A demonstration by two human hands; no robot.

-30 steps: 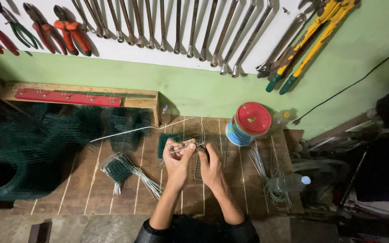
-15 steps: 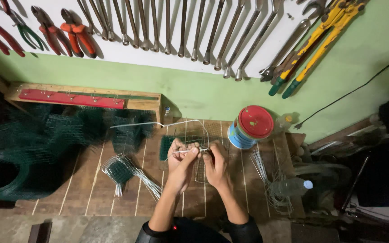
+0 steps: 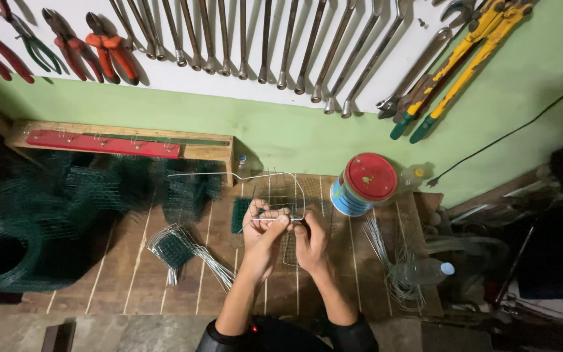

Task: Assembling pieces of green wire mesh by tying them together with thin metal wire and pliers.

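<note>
Both hands meet over the middle of a wooden slat table (image 3: 131, 274). My left hand (image 3: 263, 229) pinches a long bent silver wire (image 3: 275, 179) whose free end reaches left toward a wooden box. My right hand (image 3: 309, 238) grips the same wire close beside the left hand, with something small and dark in its fingers that I cannot identify. Under the hands lies a flat piece of wire mesh (image 3: 291, 251), and a small green mesh piece (image 3: 240, 212) sits just left of them.
Rolls of dark green mesh (image 3: 27, 241) fill the left side. A small mesh piece with cut wires (image 3: 176, 251) lies left of the hands. A round tin with a red lid (image 3: 363, 184), loose wires (image 3: 392, 261) and a plastic bottle (image 3: 428, 270) stand right. Wrenches, pliers and bolt cutters (image 3: 457, 65) hang on the wall.
The hands have moved slightly nearer to me, and the wire now runs in a higher arch with its long end pointing left. The view shifted a little.
</note>
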